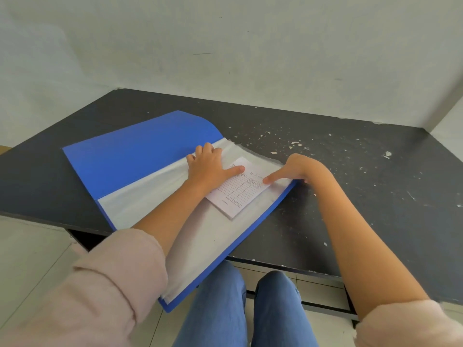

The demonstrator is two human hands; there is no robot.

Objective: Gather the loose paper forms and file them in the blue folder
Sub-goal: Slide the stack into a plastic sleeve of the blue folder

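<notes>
The blue folder [140,156] lies open on the dark, paint-flecked table [350,171]. It sits at an angle, and its near corner overhangs the front edge of the table above the person's knees. The open cover is plain matte blue with one rounded far corner. The inner half carries a stack of cloudy, translucent plastic pockets [155,191], bordered by a narrow blue rim along the right side. One paper form [240,194] lies on the top pocket, in the far right part of the folder. It is a small white sheet printed with a ruled table of rows and columns and is turned askew to the folder's edges. The print is too small to read. The left hand [209,166] rests palm down on the pockets, with its thumb [238,169] straight and touching the form's far left part. Its fingers bend at the far edge of the pockets; whether they hold that edge cannot be told. The right hand [303,169] is at the folder's right corner. Its thumb [269,180] is laid flat on the form's right edge, and its fingers are curled down over the folder's rim, gripping it. Both forearms are bare below pushed-up pink cuffs [112,279].
</notes>
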